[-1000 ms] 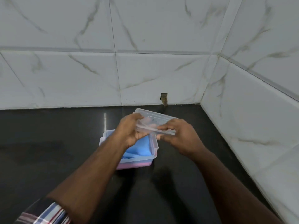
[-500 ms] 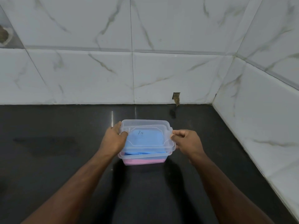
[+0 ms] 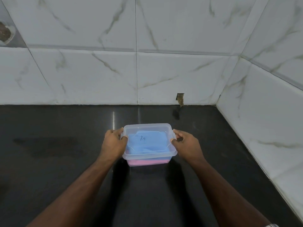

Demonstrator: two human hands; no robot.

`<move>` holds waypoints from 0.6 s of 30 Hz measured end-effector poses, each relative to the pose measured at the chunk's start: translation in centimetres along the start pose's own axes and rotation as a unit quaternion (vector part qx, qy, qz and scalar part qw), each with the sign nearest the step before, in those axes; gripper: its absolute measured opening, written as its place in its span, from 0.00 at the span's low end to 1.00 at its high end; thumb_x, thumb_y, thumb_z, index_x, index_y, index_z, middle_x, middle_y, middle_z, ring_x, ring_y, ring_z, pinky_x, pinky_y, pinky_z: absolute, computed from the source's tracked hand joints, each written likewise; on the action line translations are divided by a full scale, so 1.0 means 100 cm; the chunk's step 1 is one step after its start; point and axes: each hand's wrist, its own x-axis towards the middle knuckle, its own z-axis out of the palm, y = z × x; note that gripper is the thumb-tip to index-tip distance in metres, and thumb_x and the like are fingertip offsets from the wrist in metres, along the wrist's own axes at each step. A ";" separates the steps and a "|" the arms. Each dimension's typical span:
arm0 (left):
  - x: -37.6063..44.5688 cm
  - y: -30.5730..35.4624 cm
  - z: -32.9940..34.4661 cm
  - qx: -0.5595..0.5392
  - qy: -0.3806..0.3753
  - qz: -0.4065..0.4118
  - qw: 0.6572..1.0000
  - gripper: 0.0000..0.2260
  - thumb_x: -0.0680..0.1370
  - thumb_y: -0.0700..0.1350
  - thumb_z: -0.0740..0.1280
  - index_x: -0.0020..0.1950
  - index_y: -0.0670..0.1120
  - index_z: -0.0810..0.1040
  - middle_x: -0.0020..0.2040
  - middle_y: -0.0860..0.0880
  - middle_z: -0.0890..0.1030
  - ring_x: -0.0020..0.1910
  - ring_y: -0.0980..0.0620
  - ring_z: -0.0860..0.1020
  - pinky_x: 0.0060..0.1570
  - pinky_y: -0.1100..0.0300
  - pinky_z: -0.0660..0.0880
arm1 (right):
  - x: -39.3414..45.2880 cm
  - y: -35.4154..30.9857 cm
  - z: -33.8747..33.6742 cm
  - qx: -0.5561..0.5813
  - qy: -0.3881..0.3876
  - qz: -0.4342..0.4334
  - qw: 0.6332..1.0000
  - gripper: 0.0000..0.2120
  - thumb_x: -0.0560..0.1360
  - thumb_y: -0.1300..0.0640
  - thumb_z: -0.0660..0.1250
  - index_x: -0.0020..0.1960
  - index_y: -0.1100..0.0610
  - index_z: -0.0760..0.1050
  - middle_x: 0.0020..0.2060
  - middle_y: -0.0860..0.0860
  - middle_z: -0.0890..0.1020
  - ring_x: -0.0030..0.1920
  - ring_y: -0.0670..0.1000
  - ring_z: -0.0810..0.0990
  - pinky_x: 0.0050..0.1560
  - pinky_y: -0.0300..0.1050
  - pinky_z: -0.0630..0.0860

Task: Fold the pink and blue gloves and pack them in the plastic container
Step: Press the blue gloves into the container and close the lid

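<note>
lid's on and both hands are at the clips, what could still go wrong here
The blue glove sits high under the lid, so the lid may not seat fully. The left hand and right hand press at opposite ends; uneven pressure could latch one side only. The plastic container could slide on the glossy black counter.

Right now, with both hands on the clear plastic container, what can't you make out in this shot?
- Head view: whether the clear lid is latched; the left hand and right hand cover both side clips.
- Pink glove: only a strip shows beneath the blue glove; its folding is hidden.
- Dark scribble on the lid: too small to read.
</note>
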 end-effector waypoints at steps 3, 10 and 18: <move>0.001 -0.002 0.002 0.007 0.008 0.017 1.000 0.17 0.79 0.45 0.63 0.67 0.51 0.80 0.60 0.44 0.74 0.59 0.46 0.77 0.63 0.52 0.75 | 0.005 0.001 0.006 -0.051 -0.002 -0.018 0.999 0.19 0.79 0.55 0.65 0.70 0.53 0.74 0.64 0.50 0.79 0.57 0.47 0.78 0.60 0.45 0.76; 0.003 -0.007 0.012 0.113 0.032 0.061 0.991 0.24 0.81 0.45 0.61 0.78 0.45 0.66 0.70 0.42 0.69 0.65 0.41 0.72 0.67 0.50 0.69 | 0.019 -0.002 0.021 -0.186 -0.067 -0.106 0.975 0.25 0.83 0.50 0.55 0.79 0.52 0.57 0.79 0.48 0.57 0.77 0.52 0.57 0.75 0.51 0.57; 0.007 0.007 0.024 0.267 -0.051 0.118 0.955 0.31 0.83 0.61 0.52 0.83 0.49 0.50 0.83 0.51 0.49 0.81 0.49 0.50 0.76 0.44 0.57 | 0.032 -0.009 0.030 -0.267 -0.084 -0.128 0.952 0.28 0.83 0.46 0.52 0.79 0.56 0.53 0.80 0.51 0.53 0.79 0.51 0.50 0.75 0.53 0.57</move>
